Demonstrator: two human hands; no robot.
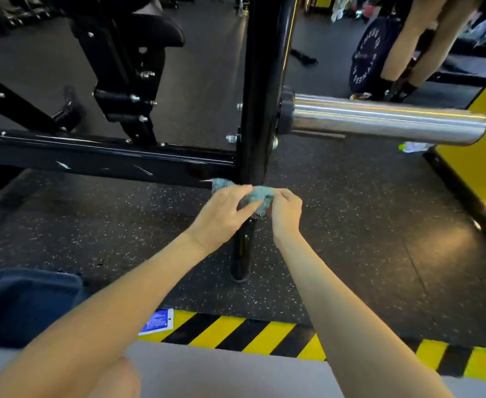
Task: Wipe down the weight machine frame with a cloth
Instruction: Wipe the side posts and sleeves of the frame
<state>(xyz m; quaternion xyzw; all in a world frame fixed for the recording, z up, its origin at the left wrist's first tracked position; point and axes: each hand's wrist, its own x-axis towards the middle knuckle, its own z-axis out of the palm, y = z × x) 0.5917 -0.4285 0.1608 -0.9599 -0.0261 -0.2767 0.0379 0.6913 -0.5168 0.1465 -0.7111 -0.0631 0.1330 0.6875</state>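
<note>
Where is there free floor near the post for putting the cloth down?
Bare floor lies right of the post, between the chrome bar, the yellow wall and the striped tape. Another lies left, below the beam, above the blue bin. Crowded: at the post, where the left hand and right hand hold the cloth.

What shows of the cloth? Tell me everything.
The cloth is small, teal-grey and nubby, like terry or microfibre. It is bunched up against the front of the black post, low down by the crossbar joint, with one end poking out to the left. The left hand and right hand both pinch it from either side.
</note>
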